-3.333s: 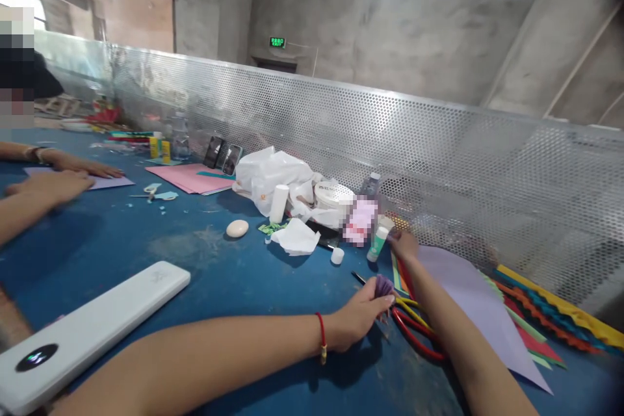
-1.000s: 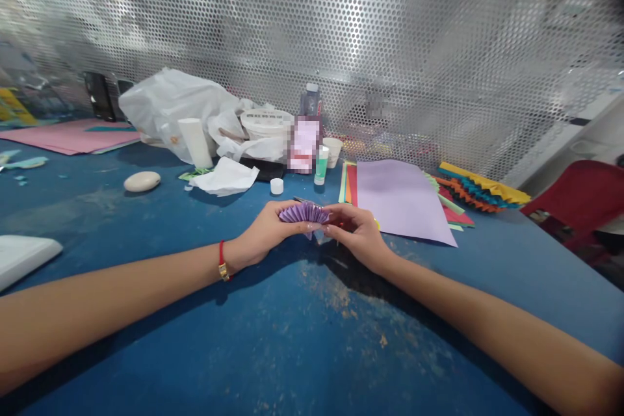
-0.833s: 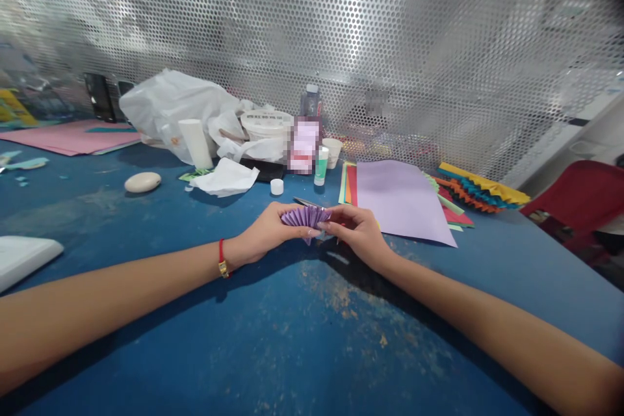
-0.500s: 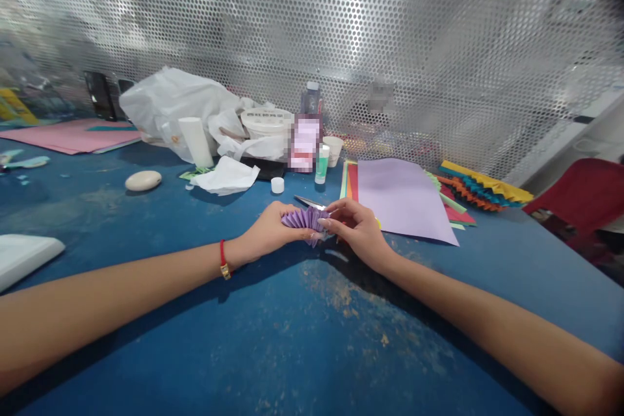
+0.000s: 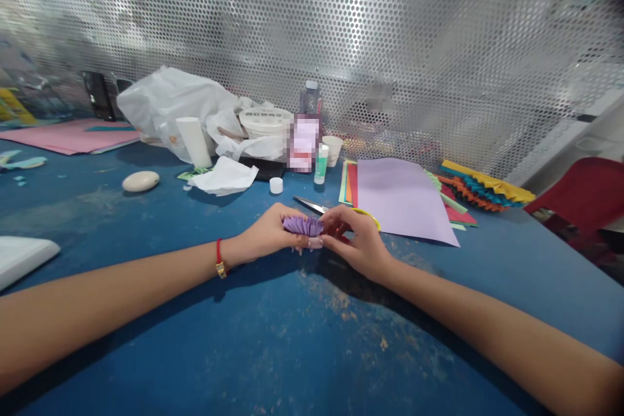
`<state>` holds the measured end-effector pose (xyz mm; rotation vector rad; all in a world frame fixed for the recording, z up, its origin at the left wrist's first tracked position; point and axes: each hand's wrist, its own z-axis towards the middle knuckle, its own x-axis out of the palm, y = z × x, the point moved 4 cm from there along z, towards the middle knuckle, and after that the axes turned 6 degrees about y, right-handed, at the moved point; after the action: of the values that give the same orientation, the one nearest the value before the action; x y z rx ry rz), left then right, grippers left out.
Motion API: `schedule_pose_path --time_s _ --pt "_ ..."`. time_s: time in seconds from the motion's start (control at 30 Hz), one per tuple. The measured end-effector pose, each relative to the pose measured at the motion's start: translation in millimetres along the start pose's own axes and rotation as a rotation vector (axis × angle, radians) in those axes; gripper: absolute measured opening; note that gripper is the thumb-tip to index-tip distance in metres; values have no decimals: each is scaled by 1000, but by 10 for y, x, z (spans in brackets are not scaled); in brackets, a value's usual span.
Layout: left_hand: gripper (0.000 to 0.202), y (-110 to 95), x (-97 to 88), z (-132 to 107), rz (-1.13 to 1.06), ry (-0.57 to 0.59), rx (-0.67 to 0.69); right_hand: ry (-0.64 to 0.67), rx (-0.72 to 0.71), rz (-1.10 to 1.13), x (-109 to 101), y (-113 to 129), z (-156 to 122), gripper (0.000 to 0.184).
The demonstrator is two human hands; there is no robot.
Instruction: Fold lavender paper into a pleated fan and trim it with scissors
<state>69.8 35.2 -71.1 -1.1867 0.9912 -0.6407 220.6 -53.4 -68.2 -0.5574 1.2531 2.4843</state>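
A strip of purple pleated paper (image 5: 301, 226) is bunched between my two hands above the blue table. My left hand (image 5: 273, 229) wraps round its left end, thumb along the near side. At the right end, the curled fingers and thumb of my right hand (image 5: 355, 237) pinch the paper. Just behind lie scissors (image 5: 312, 204), blades pointing left; their yellow handle (image 5: 369, 216) shows partly past my right hand. A sheet of purple paper (image 5: 402, 198) rests to the right on other coloured sheets.
Behind my hands stand a green-and-white tube (image 5: 320, 164), a white cap (image 5: 276, 185), a paper cup (image 5: 333, 151) and a phone (image 5: 305, 143). A white plastic bag (image 5: 175, 101) sits at back left, near a pale oval object (image 5: 141, 181). Folded coloured paper (image 5: 482, 185) lies at right.
The purple pleats have been squeezed into a flatter, tighter bundle. My right hand has turned slightly and lowered, and more of the scissors' yellow handle shows behind it.
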Motion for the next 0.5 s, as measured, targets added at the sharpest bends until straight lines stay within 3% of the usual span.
schedule_pose_path --time_s 0.17,0.33,0.43,0.5 --pt "23 11 -46 40 -39 147 -4 43 -81 -24 19 72 0 18" --pt "17 -56 -25 30 -46 300 -24 -8 -160 -48 9 119 22 19" --pt "16 -129 63 -10 -39 434 -75 15 -223 -67 -3 183 43 32" --pt "16 -179 131 -44 -37 524 -113 113 -243 -76 9 228 59 43"
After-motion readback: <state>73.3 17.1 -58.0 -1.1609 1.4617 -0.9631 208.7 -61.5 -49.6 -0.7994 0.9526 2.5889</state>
